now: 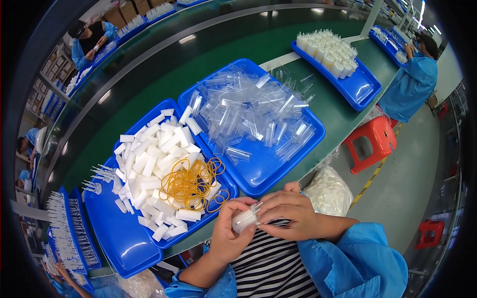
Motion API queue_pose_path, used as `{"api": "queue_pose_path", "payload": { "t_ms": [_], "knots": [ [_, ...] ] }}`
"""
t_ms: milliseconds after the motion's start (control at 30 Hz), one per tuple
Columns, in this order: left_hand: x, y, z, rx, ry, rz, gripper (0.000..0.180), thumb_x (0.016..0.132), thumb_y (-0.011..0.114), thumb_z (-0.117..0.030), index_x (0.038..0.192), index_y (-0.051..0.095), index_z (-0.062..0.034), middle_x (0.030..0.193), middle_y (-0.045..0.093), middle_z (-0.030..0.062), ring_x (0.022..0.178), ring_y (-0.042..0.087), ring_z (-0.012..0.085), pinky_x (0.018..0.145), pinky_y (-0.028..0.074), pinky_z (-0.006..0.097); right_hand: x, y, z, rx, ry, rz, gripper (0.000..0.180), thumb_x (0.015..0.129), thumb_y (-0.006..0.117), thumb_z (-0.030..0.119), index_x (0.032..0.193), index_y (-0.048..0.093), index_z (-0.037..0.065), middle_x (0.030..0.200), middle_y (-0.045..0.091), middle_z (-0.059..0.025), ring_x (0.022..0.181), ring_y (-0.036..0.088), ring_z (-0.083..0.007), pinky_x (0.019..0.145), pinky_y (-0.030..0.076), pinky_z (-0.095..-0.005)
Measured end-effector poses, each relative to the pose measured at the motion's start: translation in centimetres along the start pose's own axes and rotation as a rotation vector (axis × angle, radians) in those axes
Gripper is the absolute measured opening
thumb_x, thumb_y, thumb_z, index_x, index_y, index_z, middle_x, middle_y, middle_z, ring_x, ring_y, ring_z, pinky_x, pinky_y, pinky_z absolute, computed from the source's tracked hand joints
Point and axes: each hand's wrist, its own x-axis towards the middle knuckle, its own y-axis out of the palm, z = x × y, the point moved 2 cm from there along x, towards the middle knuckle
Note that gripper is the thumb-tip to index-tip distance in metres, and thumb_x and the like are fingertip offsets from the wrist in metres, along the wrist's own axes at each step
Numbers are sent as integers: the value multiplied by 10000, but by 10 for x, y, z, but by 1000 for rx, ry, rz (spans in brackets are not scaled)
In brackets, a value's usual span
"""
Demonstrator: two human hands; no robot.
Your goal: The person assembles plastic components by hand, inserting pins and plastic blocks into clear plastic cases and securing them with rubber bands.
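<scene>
In front of my striped shirt I hold a small whitish translucent cylinder (243, 221) with thin white prongs at its upper end. My left hand (229, 237) is closed around its body. The fingers of my right hand (293, 212) pinch at its pronged end and partly hide it. Just beyond my hands, yellow rubber bands (191, 185) lie in a tangle on a heap of white foam-like blocks (149, 158) in a blue tray (130, 254). Clear plastic sleeves (238, 111) are piled in the blue tray (258, 185) to its right.
Farther right, a blue tray (358, 99) carries finished-looking white cylinders (328, 52) standing upright. Several pronged white parts (102, 176) lie at the left tray's edge. More loaded trays (74, 233) stand at left. A red stool (370, 144) and a stuffed bag (329, 192) are beside the bench. Co-workers sit nearby.
</scene>
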Motion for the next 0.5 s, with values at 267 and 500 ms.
{"api": "queue_pose_path", "payload": {
  "t_ms": [267,500],
  "knots": [
    [-3,-11,-1,80,34,-83,249,777,529,75,1001,478,-22,1139,521,144,1025,508,159,902,390,295,31,-9,-14,314,43,83,99,709,702,36,799,675,69,828,671,-53,764,622,-200,684,477,-310],
    [-5,-13,-3,-128,38,-148,227,791,532,67,1007,522,-4,1119,555,142,997,536,170,895,409,301,80,11,-59,-490,21,-2,187,738,657,71,921,626,44,825,643,-108,730,629,-271,601,501,-337]
  ]
}}
